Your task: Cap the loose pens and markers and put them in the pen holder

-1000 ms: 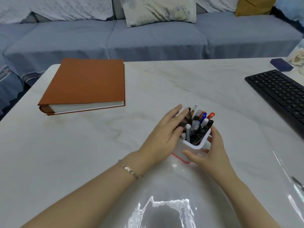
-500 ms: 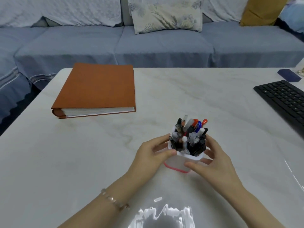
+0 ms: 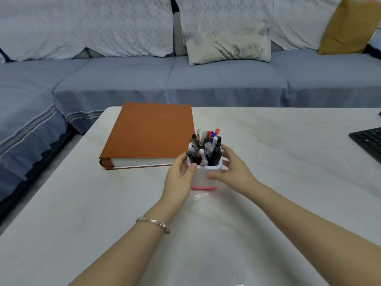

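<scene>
A white pen holder (image 3: 203,178) with a pink base stands upright in the middle of the marble table (image 3: 278,162). It is packed with several capped pens and markers (image 3: 206,148), black, white, blue and red. My left hand (image 3: 179,177) grips its left side with the thumb on the front near the rim. My right hand (image 3: 233,170) grips its right side, thumb across the front wall and fingers behind. I see no loose pens on the table.
An orange hardcover book (image 3: 148,133) lies just left of and behind the holder. A black keyboard (image 3: 369,141) sits at the right edge. Beyond the far table edge runs a blue sofa (image 3: 165,79) with cushions.
My left hand came off the pen tops and took the holder's left side. Both hands now hold the holder, which sits further from me, close to the book; the view tilted up.
</scene>
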A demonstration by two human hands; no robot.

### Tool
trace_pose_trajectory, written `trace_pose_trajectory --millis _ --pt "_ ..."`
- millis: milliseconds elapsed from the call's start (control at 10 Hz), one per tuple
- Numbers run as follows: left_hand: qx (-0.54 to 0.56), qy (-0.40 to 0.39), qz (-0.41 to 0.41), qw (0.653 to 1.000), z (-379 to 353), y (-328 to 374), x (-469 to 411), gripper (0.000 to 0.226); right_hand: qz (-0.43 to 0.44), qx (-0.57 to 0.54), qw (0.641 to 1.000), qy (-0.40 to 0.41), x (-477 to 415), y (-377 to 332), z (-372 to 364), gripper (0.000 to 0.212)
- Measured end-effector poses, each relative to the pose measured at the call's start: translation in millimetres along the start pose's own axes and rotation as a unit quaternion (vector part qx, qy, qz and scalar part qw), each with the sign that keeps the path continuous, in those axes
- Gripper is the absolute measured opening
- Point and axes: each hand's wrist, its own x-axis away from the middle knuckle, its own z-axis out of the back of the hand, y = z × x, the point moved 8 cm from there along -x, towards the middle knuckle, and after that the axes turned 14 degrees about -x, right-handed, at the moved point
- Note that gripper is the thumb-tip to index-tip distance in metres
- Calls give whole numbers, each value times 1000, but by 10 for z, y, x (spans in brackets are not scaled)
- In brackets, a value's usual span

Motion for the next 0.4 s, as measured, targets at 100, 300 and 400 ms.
trace_pose_trajectory --millis 100,300,400 --pt "-7 -12 19 1000 -18 -137 -15 38 -18 4 1000 -10 -55 167 -46 72" --pt "-114 -41 48 991 -121 -160 37 35 -62 110 992 -14 -1 252 -59 60" --pt "-153 -62 105 981 -84 -248 18 39 -135 250 958 -36 45 343 29 66"
